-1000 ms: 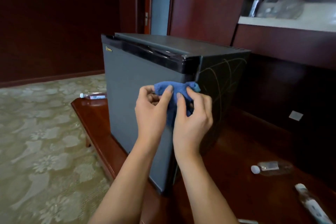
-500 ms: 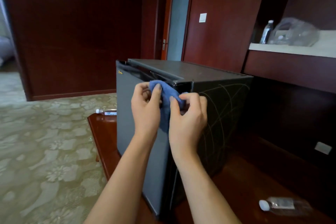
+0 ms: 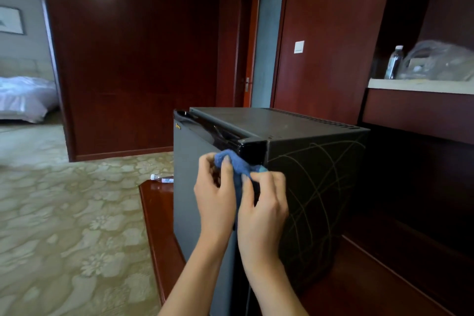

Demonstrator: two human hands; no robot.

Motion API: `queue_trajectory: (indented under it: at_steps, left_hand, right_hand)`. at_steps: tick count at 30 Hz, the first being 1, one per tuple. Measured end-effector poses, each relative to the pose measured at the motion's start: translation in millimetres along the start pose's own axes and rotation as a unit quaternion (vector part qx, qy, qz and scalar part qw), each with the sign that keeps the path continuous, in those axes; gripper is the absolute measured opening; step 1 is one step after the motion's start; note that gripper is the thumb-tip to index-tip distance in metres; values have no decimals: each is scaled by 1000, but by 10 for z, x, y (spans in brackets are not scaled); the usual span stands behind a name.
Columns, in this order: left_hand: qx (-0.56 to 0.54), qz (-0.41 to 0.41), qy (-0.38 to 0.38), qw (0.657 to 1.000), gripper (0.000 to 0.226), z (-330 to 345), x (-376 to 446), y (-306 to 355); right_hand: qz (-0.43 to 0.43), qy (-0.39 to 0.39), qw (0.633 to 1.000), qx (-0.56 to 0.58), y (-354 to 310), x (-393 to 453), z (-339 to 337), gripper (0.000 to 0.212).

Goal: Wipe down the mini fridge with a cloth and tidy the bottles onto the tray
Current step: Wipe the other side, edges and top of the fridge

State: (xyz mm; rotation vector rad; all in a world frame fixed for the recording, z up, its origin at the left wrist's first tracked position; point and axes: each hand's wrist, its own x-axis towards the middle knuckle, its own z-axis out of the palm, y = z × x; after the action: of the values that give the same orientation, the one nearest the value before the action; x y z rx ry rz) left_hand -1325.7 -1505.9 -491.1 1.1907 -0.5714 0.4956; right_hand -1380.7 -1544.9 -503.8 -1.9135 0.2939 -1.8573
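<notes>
We see two bare hands bunching a blue cloth (image 3: 237,163) against the upper front corner of a dark mini fridge (image 3: 315,177). The left hand (image 3: 216,195) has its fingers curled round the cloth, thumb pressed on top; the right hand (image 3: 264,210) pinches the cloth's other end between thumb and bent fingers. The cloth touches the fridge just below its glossy black top edge, where the grey door meets the side panel. Compared with half a second ago, the hands and cloth sit slightly further right on that corner, and our view has tipped upward, so the bottle that lay at lower right is out of frame. The fridge stands on a red-brown tabletop (image 3: 156,215). One bottle (image 3: 162,177) lies on its side at the tabletop's far end, partly hidden behind the fridge. Another bottle stands upright on a pale shelf (image 3: 420,86) at upper right, beside a clear plastic bag (image 3: 436,61). Patterned carpet (image 3: 71,226) covers the floor at left.
</notes>
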Motion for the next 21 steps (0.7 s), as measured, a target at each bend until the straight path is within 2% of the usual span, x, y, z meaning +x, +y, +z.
queue_trajectory:
  at_steps: [11,14,18,21]
  left_hand:
    - [11,-128,-47,991,9,-231,-278,-151]
    - [17,-125,-48,991,9,-219,-191,-102]
    - [-21,-105,-45,993,7,-114,26,43]
    - [-42,-91,-73,992,7,-137,35,23]
  right_hand:
    - [59,-47,997,3,76,-346,-97,6]
    - [66,-55,996,-2,21,-234,-113,9]
    - [63,-12,998,29,-58,77,-63,9]
    - [50,11,998,28,-27,68,-36,7]
